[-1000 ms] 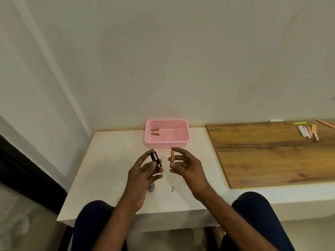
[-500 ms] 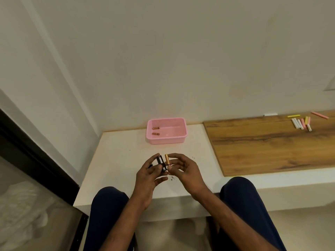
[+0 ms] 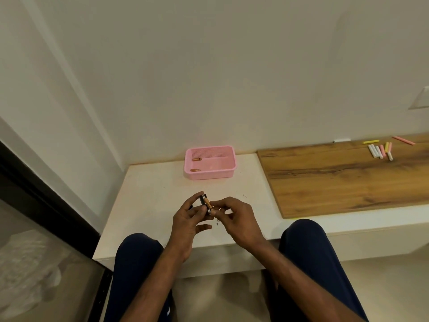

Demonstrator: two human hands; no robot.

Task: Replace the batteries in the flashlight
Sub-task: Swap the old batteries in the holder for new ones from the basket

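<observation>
My left hand [image 3: 188,220] grips a small black battery holder [image 3: 202,201] over the white table [image 3: 148,205]. A copper-coloured battery [image 3: 207,202] lies against the holder, and my right hand [image 3: 234,218] pinches it with thumb and fingertips. A small dark piece of the flashlight [image 3: 190,207] peeks out on the table behind my left hand, mostly hidden. Two more copper batteries [image 3: 196,159] [image 3: 195,170] lie in the pink basket [image 3: 229,169] at the back of the table.
A wooden board [image 3: 348,182] covers the right part of the table, with several chalk sticks [image 3: 380,151] at its far end. The wall runs behind the basket. A dark frame [image 3: 46,205] and the floor lie to the left, my knees below the table edge.
My hands have come together: the battery in the right hand moved left and now rests against the holder in the left hand. The camera has tilted, so the hands sit lower in view.
</observation>
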